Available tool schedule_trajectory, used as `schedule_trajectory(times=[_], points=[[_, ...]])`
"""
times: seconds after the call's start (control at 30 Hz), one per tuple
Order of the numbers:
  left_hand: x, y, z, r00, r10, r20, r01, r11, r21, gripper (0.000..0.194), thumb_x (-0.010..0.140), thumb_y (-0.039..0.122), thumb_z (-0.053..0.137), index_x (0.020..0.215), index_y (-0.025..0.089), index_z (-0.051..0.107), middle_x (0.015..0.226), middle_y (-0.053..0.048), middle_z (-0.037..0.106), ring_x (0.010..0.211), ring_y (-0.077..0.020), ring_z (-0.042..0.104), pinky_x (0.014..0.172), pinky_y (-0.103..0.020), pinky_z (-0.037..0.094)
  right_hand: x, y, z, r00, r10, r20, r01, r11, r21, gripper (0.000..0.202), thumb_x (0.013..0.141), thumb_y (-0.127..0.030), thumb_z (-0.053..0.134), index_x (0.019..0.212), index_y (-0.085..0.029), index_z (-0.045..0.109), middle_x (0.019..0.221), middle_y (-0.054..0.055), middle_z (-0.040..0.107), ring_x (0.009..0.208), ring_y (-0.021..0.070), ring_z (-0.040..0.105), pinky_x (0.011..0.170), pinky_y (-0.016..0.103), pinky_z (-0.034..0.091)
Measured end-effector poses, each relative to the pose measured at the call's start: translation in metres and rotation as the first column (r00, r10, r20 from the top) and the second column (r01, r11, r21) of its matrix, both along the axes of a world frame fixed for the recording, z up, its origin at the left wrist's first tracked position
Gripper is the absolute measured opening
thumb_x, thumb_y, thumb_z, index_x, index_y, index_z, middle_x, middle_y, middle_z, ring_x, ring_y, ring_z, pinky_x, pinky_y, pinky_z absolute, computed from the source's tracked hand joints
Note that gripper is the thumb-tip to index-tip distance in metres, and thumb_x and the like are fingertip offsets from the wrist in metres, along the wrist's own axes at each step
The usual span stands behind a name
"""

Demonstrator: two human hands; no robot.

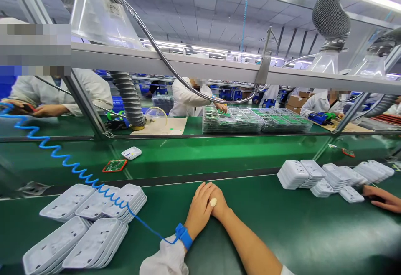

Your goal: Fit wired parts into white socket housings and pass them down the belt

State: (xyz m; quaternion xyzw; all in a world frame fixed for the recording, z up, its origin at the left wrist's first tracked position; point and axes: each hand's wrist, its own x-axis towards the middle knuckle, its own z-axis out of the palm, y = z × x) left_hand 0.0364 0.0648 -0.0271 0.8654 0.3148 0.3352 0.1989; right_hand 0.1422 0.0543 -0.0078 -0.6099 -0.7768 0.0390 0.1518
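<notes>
My left hand [199, 208] rests on the green work surface with its fingers stretched out together, laid against and partly over my right hand [220, 204]. A small cream-coloured cover or patch [213, 202] shows at a thumb tip where the two hands meet. The fingers of my right hand are mostly hidden behind the left. No part or tool shows in either hand. A blue wrist strap [184, 236] is around my left wrist, joined to a blue coiled cord [75, 167]. Stacks of white plastic housings [94, 241] lie to the left of my hands.
More white housings [294, 174] stand at the right, beside another person's hand [384, 199]. Beyond the dark edge, a green belt [194, 154] carries a red-edged circuit board [114, 165] and a white housing [131, 153]. Clear trays [232, 120] stand behind; a metal rail [188, 67] crosses above.
</notes>
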Motion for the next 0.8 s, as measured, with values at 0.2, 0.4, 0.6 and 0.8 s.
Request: schedule_trajectory(times=[0.2, 0.4, 0.6, 0.8], points=[[0.0, -0.0009, 0.0013, 1.0, 0.01, 0.0, -0.01, 1.0, 0.018, 0.04, 0.088, 0.027, 0.037, 0.127, 0.022, 0.045, 0.134, -0.005, 0.044, 0.13, -0.0245, 0.029, 0.105, -0.048, 0.033, 0.0005, 0.0021, -0.0018, 0.998, -0.066, -0.021, 0.066, 0.998, 0.017, 0.023, 0.082, -0.018, 0.041, 0.095, -0.016, 0.061, 0.083, 0.005, 0.064, 0.076, 0.0149, 0.055, 0.07, 0.025, 0.044], [0.0004, -0.001, 0.0028, 1.0, 0.007, -0.019, -0.007, 1.0, 0.012, 0.039, 0.089, 0.028, 0.035, 0.126, 0.02, 0.046, 0.134, -0.005, 0.044, 0.13, -0.0247, 0.028, 0.106, -0.048, 0.031, -0.0003, -0.0011, 0.0023, 0.998, -0.065, -0.026, 0.066, 0.998, 0.019, 0.019, 0.081, -0.018, 0.043, 0.084, -0.016, 0.062, 0.079, 0.003, 0.063, 0.072, 0.0145, 0.054, 0.067, 0.025, 0.043], [0.0003, -0.0003, 0.0008, 1.0, 0.005, -0.019, -0.005, 1.0, 0.011, 0.039, 0.089, 0.028, 0.036, 0.126, 0.019, 0.046, 0.134, -0.005, 0.043, 0.13, -0.0237, 0.027, 0.106, -0.047, 0.031, -0.0002, -0.0023, 0.0046, 0.997, -0.067, -0.031, 0.067, 0.998, 0.01, 0.02, 0.081, -0.016, 0.042, 0.085, -0.015, 0.061, 0.083, 0.005, 0.064, 0.077, 0.0151, 0.055, 0.07, 0.025, 0.043], [0.0003, 0.0001, -0.0013, 1.0, -0.003, 0.004, 0.003, 1.0, 0.006, 0.04, 0.088, 0.026, 0.037, 0.127, 0.019, 0.045, 0.134, -0.006, 0.043, 0.13, -0.0243, 0.028, 0.105, -0.049, 0.032, 0.0012, 0.0004, -0.0024, 0.995, -0.08, -0.064, 0.08, 0.997, -0.004, 0.018, 0.082, -0.019, 0.043, 0.087, -0.017, 0.061, 0.084, 0.004, 0.063, 0.077, 0.0142, 0.055, 0.071, 0.025, 0.042]])
